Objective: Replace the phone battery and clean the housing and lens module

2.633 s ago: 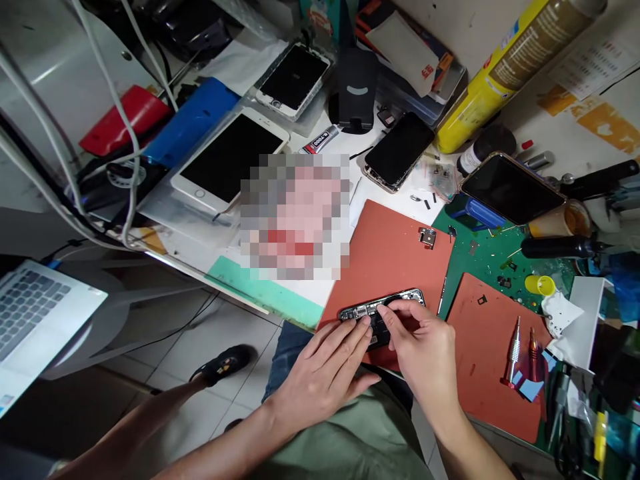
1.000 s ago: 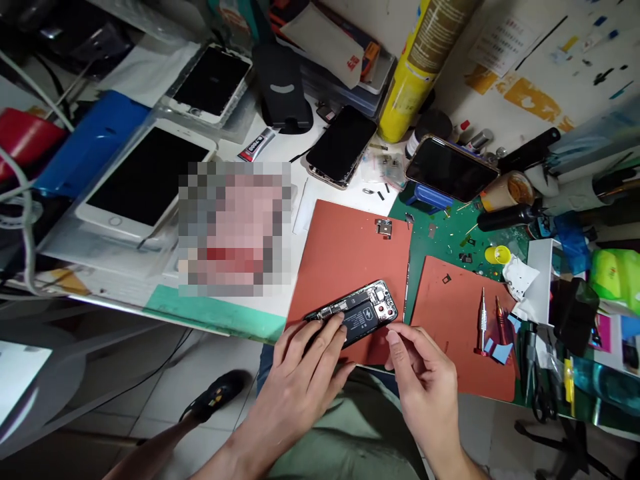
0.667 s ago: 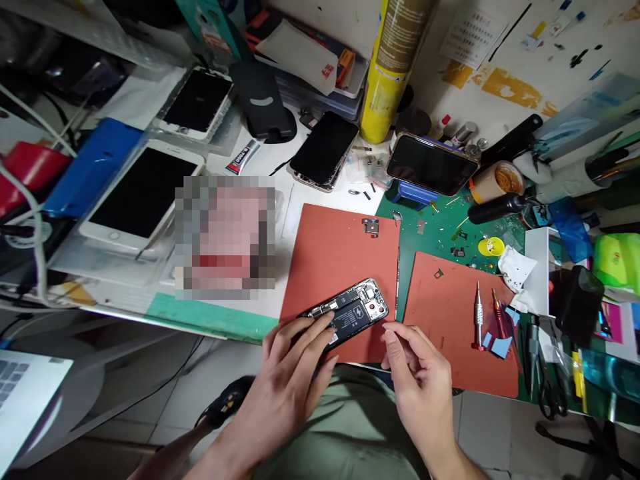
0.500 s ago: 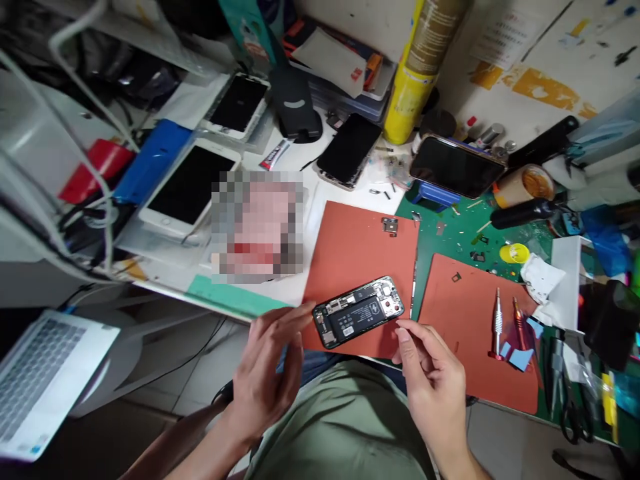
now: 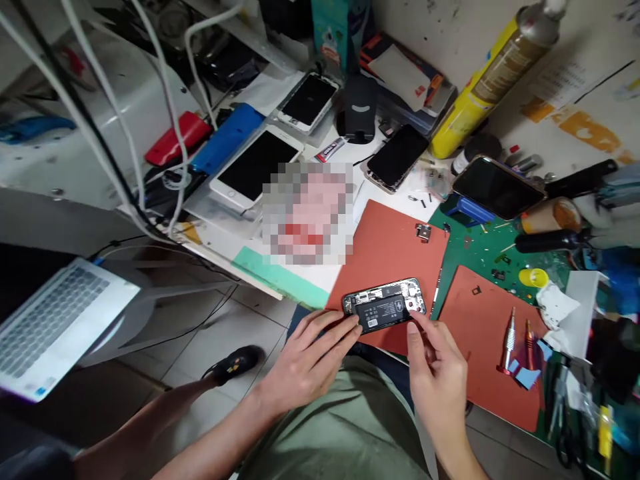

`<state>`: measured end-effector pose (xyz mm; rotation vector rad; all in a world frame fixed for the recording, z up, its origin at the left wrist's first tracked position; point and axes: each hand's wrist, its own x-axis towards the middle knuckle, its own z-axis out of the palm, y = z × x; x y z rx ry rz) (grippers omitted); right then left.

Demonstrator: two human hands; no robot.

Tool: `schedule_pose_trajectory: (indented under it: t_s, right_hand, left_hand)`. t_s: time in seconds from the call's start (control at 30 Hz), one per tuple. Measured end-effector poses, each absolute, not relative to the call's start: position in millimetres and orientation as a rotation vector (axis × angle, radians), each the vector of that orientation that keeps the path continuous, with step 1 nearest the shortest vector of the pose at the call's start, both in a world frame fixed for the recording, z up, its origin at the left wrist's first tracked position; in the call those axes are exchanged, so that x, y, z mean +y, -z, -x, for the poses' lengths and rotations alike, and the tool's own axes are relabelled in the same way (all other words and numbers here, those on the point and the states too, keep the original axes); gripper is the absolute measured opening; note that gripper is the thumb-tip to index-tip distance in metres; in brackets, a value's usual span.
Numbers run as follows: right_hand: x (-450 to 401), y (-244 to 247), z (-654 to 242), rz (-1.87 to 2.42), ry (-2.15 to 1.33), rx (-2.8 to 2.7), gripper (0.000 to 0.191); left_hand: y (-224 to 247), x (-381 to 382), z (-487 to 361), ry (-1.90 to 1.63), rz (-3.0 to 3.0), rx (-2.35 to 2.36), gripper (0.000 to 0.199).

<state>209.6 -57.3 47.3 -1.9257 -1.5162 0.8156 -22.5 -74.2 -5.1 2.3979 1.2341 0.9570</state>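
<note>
An opened smartphone (image 5: 384,311) lies on an orange mat, its black battery and circuit boards exposed. Over its lower left corner reaches my left hand (image 5: 315,353), with stretched fingers resting on the frame and the thumb hidden. At the phone's right end is my right hand (image 5: 437,360). Its index fingertip touches the phone near the camera openings and the thumb tip sits close below, in a pinch. Whatever is between those fingertips is too small to make out. A small metal part (image 5: 423,232) sits at the mat's upper right.
The left orange mat (image 5: 385,247) adjoins another orange mat (image 5: 465,347) bearing two screwdrivers (image 5: 508,340). Behind are a dark phone (image 5: 397,157), a white phone (image 5: 257,167) and a yellow spray can (image 5: 480,87). A laptop (image 5: 65,327) is at lower left.
My view has swung left, so the bench appears further right. My left fingers have moved onto the phone's edge. My right fingertips have come from beside the phone onto its right end.
</note>
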Motion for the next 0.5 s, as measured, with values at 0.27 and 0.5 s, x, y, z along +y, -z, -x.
schedule_pose_trajectory:
  t_s: [0.27,0.5]
  right_hand:
    - [-46,-44,-191,2.013,-0.685,-1.616,0.044]
    - [-44,-44,-179,2.107,-0.623,-1.630,0.043]
  left_hand:
    - [20,-74,23,-0.932,-2.434,1.187,0.063]
    - [24,-73,26,-0.949,-2.461,1.202,0.067]
